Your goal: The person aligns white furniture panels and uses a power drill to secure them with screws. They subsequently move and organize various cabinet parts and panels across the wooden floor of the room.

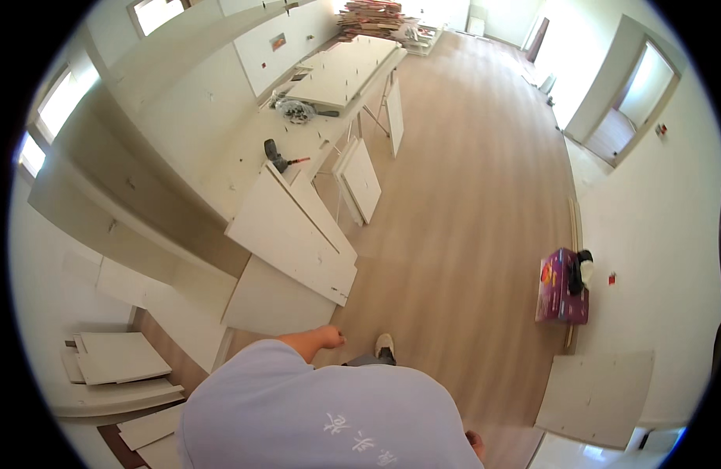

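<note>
Head view, looking down over the person's pale lilac shirt (321,414) w/ white print. Left hand (329,338) hangs at the end of a bare forearm, just above the wood-look laminate floor (462,203); fingers curled loosely together, holding nothing. Nearest thing: the white rectangular flat-pack boards (294,234) stacked at a slant, lower edge just beyond the hand, upper end leaning by the long white counter (243,156). Right hand (475,444) barely shows at the shirt's lower right edge; can't tell how its fingers stand. One foot in a light shoe (385,345) sits just right of the left hand. On the counter: a dark power drill (276,155) w/ red bit beside it, a crumpled clear plastic bag (296,111), and a large white panel (345,69) lying flat further along. Smaller white panels (360,180) lean against the counter's legs. Right, near the wall: a purple cardboard box (560,288); another white board (595,399) leans on the wall below it. More white boards (118,359) lie stacked at lower left.
</note>
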`<state>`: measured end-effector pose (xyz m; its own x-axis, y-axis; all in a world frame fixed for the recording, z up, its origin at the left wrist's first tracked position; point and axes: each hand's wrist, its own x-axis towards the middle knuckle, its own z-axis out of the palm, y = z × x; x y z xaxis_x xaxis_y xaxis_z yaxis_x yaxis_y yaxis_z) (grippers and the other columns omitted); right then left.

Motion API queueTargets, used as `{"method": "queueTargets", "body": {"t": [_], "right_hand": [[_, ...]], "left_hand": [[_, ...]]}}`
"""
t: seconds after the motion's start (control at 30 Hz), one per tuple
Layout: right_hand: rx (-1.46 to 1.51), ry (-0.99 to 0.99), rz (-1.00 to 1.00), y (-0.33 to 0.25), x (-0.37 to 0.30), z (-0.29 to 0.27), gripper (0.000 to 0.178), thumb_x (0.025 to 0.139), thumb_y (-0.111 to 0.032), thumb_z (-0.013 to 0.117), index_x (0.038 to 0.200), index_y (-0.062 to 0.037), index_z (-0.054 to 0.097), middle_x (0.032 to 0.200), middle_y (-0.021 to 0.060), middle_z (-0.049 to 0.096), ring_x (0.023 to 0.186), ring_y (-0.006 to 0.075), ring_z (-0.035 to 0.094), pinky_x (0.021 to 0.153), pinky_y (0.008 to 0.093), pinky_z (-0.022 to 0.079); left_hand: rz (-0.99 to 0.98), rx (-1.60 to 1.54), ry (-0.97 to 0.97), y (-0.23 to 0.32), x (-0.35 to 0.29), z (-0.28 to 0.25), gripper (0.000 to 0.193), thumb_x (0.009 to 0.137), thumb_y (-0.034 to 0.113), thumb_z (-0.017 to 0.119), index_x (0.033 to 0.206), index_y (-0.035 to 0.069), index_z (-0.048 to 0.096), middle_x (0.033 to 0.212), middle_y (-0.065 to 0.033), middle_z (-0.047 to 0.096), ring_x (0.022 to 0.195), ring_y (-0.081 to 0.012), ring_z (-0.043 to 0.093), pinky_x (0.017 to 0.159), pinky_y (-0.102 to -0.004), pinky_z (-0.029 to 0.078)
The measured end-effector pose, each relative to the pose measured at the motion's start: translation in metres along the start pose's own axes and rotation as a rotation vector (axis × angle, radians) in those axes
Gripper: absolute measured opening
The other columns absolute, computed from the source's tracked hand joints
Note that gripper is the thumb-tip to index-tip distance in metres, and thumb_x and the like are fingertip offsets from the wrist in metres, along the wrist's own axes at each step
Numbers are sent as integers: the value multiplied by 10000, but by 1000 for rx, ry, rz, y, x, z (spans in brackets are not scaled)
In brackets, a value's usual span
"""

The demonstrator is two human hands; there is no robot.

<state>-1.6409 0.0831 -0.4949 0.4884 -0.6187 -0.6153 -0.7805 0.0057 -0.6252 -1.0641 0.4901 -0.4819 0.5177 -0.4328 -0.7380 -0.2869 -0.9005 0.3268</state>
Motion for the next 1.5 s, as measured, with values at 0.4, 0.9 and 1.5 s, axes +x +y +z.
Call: {"method": "queueTargets", "body": {"t": [0.4, 0.9, 1.5], "right_hand": [[-87, -6, 149, -230, 260, -65, 485, 911, -140, 626, 1372, -43, 511, 958, 134, 712, 852, 351, 688, 712, 473, 576], [206, -56, 79, -482, 622, -218, 427, 906, -135, 631, 1318, -69, 542, 919, 101, 687, 777, 317, 665, 604, 465, 553], [-330, -418, -103, -864, 755, 17, 267, 929, -208, 604, 1181, -125, 636, 921, 99, 666, 718, 237, 642, 530, 384, 495]], "left_hand": [[-133, -454, 357, 69, 93, -118, 430, 912, 425, 632, 1118, 60, 728, 1122, -194, 725, 1055, -361, 681, 915, -448, 534], [-305, -722, 339, 231, 196, -239, 434, 940, 398, 634, 1180, 46, 718, 1168, -191, 718, 1109, -345, 676, 958, -429, 528], [-592, -772, 569, 1, 383, -429, 416, 912, 411, 612, 1090, 57, 739, 1142, -208, 708, 1080, -376, 669, 936, -473, 521]]}}
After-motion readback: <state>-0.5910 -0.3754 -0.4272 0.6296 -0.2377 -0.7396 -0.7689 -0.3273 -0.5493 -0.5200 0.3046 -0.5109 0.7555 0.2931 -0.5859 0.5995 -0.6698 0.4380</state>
